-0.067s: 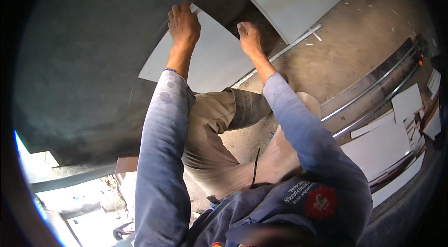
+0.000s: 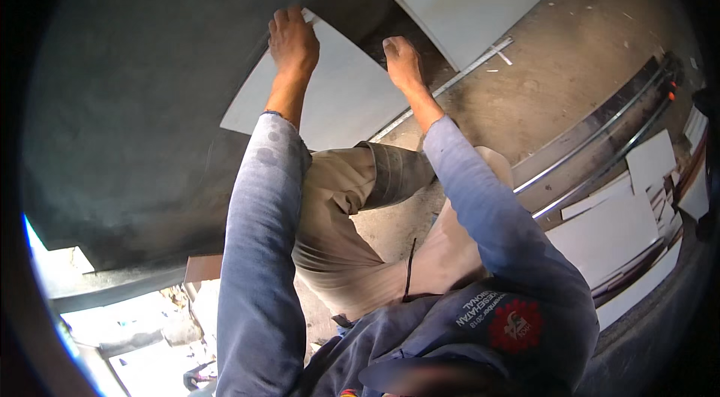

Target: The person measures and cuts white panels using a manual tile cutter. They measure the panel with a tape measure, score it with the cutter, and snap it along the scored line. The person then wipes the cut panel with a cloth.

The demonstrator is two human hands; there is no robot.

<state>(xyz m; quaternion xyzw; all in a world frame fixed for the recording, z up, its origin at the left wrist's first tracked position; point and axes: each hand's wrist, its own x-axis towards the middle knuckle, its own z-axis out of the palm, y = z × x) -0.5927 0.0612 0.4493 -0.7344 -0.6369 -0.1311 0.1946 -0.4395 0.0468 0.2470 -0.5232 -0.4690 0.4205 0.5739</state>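
Observation:
A flat white board (image 2: pixel 322 82) lies at an angle in front of my knees, along the large dark surface. My left hand (image 2: pixel 293 41) is at its far corner, with the fingers bent over the edge and closed on it; the fingertips are partly hidden. Close to the board's right edge is my right hand (image 2: pixel 405 63), its fingers curled in and the thumb side up. Whatever that hand may hold is hidden. A long, thin pale strip (image 2: pixel 442 89) runs along the floor past the right wrist.
A stack of white boards (image 2: pixel 472 3) sits at the far right. Shiny metal strips (image 2: pixel 577 157) stretch across the right side, beside white offcuts (image 2: pixel 607 224). The dark surface (image 2: pixel 135 112) fills the left. Small scraps dot the brown floor (image 2: pixel 592 37).
The stack and metal strips appear slightly further left as the view shifts a little. Both hands keep nearly the same pose at the board.

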